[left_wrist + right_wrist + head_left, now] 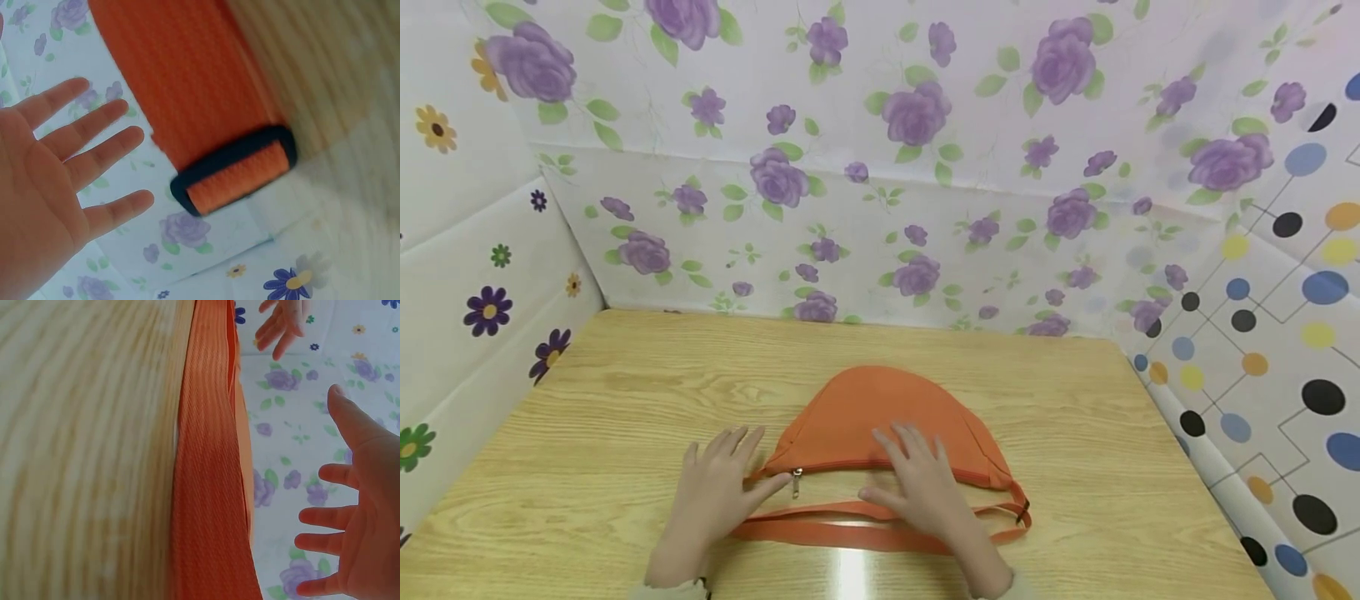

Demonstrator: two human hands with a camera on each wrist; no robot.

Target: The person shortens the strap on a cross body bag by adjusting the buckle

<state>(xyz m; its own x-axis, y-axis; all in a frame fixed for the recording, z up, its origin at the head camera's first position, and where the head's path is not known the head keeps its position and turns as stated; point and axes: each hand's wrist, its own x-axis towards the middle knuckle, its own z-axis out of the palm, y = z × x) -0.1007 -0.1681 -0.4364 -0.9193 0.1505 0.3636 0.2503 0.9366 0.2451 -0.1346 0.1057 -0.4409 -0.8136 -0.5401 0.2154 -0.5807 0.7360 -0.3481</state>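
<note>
An orange waist bag (pixel 865 408) lies flat on the wooden table, its curved side toward the back wall. Along its near, straight edge runs a zipper, with a metal zipper pull (pixel 797 483) at the left end. The orange strap (pixel 842 535) is laid out in front of the bag. My left hand (pixel 711 487) hovers at the bag's left end, fingers spread, thumb pointing toward the zipper pull. Over the bag's near edge and strap is my right hand (pixel 925 487), fingers spread and holding nothing. A black strap slider (pixel 234 172) shows close up in the left wrist view.
The wooden table (pixel 647 375) extends around the bag on all sides. A purple-flowered sheet (pixel 865 208) hangs along the back, a sheet with daisies (pixel 482 275) on the left, and a dotted sheet (pixel 1285 375) on the right.
</note>
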